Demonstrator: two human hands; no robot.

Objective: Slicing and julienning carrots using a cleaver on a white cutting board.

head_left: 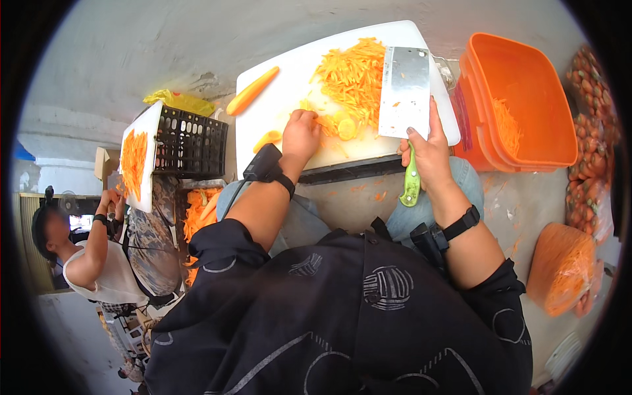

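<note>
My right hand (434,155) grips a cleaver (406,91) by its green handle. The broad metal blade lies nearly flat over the right part of a white cutting board (276,106), against a heap of shredded carrot (353,79). My left hand (300,138) rests on the board with curled fingers, touching small carrot strips. Whether it pinches any is hidden. Just right of those fingers are round carrot slices (346,128). A peeled whole carrot (253,91) lies at the board's left edge, and a shorter carrot piece (267,141) is near my left wrist.
An orange bin (531,98) with some carrot shreds inside stands to the right. Beyond it are bags of carrots (585,163) and a clear bag of shreds (560,269). At left, a person (94,261) works at another board (154,148) on a black crate (190,140).
</note>
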